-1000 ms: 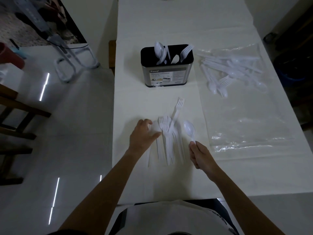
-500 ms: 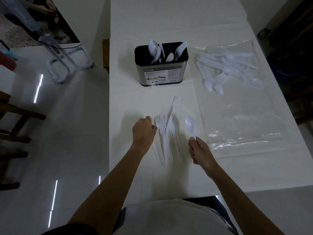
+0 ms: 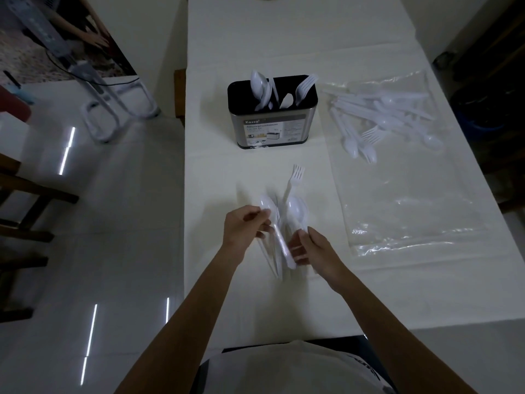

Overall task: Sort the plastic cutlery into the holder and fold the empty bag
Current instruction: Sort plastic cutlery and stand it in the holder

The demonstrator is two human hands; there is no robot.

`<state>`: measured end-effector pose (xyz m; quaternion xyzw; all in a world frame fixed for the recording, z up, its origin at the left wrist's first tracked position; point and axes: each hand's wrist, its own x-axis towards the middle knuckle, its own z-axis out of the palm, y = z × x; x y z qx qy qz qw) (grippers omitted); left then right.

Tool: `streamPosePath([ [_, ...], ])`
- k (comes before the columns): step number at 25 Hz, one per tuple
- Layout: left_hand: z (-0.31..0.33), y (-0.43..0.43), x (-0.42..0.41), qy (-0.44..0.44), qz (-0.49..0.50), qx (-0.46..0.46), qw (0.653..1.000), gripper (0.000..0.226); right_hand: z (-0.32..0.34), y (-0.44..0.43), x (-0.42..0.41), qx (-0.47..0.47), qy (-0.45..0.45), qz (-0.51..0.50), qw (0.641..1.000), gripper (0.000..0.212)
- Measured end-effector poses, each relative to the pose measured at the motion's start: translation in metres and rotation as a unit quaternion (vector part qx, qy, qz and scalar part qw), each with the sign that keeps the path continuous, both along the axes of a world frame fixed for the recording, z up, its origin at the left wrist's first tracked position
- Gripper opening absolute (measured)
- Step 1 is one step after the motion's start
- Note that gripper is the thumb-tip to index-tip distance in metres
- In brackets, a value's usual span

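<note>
Over the table, left hand pinching first spoon, right hand gripping second spoon by handle

holder behind forks, bag right

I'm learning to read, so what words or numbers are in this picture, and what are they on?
"Kassa": on the label of the cutlery holder.
Smaller lines under it on the same label: too small to read.
Dark print on the person's shirt, at the bottom right: cut off, cannot be read.
</note>
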<state>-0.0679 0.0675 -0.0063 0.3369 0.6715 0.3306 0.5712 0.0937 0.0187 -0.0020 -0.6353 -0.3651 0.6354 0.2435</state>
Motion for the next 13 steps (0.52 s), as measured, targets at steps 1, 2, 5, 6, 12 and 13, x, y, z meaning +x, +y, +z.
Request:
streamPosePath([
  [1, 0.003, 0.0, 0.003, 0.001, -0.027, 0.008, 1.0, 0.008, 0.002, 0.001, -0.002, -0.012, 0.037, 0.008, 0.999, 0.034],
  [2, 0.005, 0.0, 0.005, 0.007, -0.049, 0.015, 0.999, 0.007, 0.004, 0.001, -0.004, -0.025, 0.075, 0.011, 0.997, 0.033],
  [5, 0.007, 0.003, 0.008, 0.018, -0.084, 0.037, 0.996, 0.01, 0.006, 0.0, -0.004, -0.062, 0.136, -0.002, 0.989, 0.03],
  [6, 0.007, 0.004, 0.009, 0.024, -0.089, 0.042, 0.995, 0.014, 0.007, 0.0, -0.003, -0.066, 0.146, -0.004, 0.987, 0.031],
  [12, 0.011, 0.01, 0.016, -0.008, -0.109, 0.056, 0.992, 0.02, 0.013, -0.001, 0.003, -0.067, 0.13, 0.041, 0.988, 0.037],
  [13, 0.012, 0.011, 0.017, -0.019, -0.115, 0.057, 0.992, 0.021, 0.014, 0.0, 0.004, -0.06, 0.124, 0.052, 0.989, 0.035],
])
